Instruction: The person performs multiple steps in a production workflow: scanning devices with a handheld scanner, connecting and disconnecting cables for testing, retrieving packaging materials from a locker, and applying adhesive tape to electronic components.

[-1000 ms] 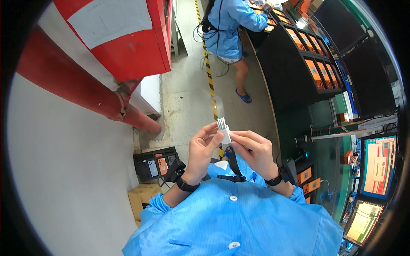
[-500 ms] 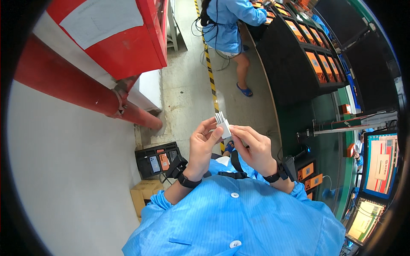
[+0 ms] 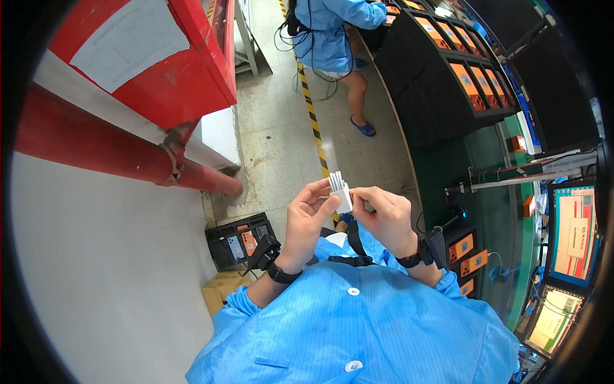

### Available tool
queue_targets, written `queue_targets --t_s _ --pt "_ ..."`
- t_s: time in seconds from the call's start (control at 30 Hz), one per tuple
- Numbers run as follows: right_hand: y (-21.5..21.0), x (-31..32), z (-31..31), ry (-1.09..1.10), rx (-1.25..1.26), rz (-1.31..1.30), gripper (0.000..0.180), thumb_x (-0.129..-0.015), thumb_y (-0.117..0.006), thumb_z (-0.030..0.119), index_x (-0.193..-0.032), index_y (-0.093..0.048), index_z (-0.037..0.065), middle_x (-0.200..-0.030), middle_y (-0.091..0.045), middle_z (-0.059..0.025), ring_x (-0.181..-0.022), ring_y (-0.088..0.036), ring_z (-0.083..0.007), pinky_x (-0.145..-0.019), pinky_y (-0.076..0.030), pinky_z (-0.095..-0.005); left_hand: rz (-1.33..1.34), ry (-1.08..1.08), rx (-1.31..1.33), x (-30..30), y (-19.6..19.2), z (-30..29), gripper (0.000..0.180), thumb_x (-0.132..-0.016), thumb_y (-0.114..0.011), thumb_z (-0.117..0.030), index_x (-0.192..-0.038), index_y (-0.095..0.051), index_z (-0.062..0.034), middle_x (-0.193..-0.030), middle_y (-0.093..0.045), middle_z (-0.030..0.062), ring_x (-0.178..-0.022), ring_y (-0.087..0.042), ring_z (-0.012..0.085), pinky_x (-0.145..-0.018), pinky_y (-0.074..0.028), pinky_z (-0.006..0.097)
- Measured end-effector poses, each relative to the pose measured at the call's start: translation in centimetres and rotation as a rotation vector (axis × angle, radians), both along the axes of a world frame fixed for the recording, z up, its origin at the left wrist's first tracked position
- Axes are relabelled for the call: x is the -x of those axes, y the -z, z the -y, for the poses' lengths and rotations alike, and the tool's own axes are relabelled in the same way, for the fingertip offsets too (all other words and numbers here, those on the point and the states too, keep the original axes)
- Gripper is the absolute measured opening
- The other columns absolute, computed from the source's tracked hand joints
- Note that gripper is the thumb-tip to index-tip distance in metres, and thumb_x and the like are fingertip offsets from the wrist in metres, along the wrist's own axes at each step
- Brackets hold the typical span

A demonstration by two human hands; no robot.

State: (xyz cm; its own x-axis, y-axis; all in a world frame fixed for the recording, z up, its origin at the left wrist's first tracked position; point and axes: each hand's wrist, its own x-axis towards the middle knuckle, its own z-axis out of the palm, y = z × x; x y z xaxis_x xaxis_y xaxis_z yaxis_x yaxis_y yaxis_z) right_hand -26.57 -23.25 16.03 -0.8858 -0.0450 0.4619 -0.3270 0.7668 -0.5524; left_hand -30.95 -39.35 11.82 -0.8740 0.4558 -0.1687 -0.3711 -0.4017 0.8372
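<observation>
Head view, looking down the person's chest. Left hand (image 3: 308, 221) and right hand (image 3: 384, 214) meet in front of the blue smock (image 3: 358, 326), both pinching one small white finned block (image 3: 341, 192). Left fingers (image 3: 318, 191) curl around the block's left side and lower edge; right fingers (image 3: 362, 193) press on its right side. The block's ribbed top stands free above both hands. It is held in mid-air over the concrete floor (image 3: 275, 134), touching nothing else.

Open floor lies directly beyond the hands, crossed by a yellow-and-black striped line (image 3: 311, 109). To the left, a red pipe (image 3: 109, 150) and a red cabinet (image 3: 160, 57) border the floor; a black tray of small devices (image 3: 240, 240) sits near the left wrist. To the right, the green worktop (image 3: 505, 211) edge curves close beside the right forearm. Another person in blue (image 3: 332, 35) stands well apart, farther along the line.
</observation>
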Motion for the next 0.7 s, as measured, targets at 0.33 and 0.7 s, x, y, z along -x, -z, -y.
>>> queue_targets --t_s 0.33,0.7 --pt "-1.2 -0.3 -0.3 -0.027 0.120 0.033 0.018 -0.078 -0.072 0.011 -0.094 -0.069 0.003 -0.087 -0.069 -0.0106 -0.073 -0.068 -0.0193 -0.059 -0.053 -0.0251 0.103 0.003 -0.098 0.2 -0.6 -0.3 0.048 -0.090 -0.064 -0.025 -0.125 -0.048 0.0020 -0.115 -0.058 0.0130 -0.106 -0.058 0.0184 -0.091 -0.050 0.035" --pt "-1.0 -0.5 0.0 -0.072 -0.015 -0.005 0.015 -0.081 -0.068 0.007 -0.095 -0.067 0.003 -0.087 -0.069 -0.0106 -0.075 -0.068 -0.0215 -0.063 -0.056 -0.0276 0.094 -0.061 -0.045 -0.5 -0.2 -0.3 0.045 -0.089 -0.066 -0.020 -0.124 -0.049 0.0027 -0.111 -0.059 0.0129 -0.099 -0.061 0.0169 -0.087 -0.052 0.033"
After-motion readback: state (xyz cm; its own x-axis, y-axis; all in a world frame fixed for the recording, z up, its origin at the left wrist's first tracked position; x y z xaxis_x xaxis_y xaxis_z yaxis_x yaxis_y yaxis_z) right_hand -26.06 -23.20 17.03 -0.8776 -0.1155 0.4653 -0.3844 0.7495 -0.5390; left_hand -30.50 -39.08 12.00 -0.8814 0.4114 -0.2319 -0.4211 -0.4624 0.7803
